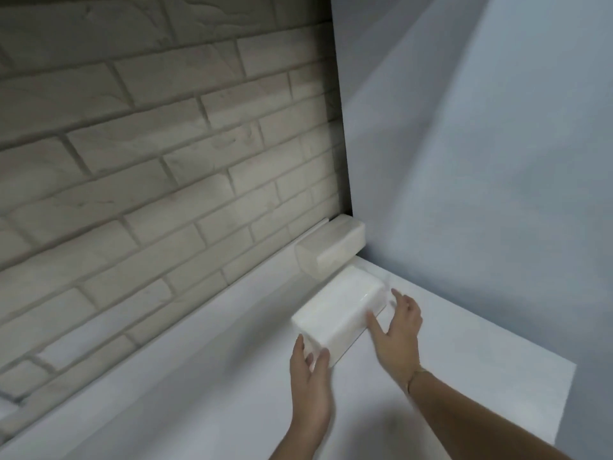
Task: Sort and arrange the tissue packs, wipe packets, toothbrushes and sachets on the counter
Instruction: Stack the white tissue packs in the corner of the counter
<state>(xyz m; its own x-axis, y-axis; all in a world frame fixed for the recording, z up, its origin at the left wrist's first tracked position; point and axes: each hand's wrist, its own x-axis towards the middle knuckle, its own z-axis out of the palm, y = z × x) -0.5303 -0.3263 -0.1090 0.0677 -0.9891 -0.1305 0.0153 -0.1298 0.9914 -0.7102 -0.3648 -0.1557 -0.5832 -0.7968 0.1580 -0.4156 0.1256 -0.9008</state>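
Note:
A white tissue pack [338, 310] lies on the white counter [212, 376] near the back right corner, its long side angled toward the corner. My left hand [310, 376] cups its near end, thumb and fingers on either side. My right hand [396, 330] rests flat against its right long side, fingers spread. Both hands touch the pack without lifting it. The picture is slightly blurred. No wipe packets, toothbrushes or sachets are in view.
A pale brick wall [149, 144] runs along the back of the counter. A plain grey-white wall [481, 161] closes the right side. A pale stone-like block [331, 249] sits in the corner just beyond the pack. The counter's right edge [564, 403] drops off near my right forearm.

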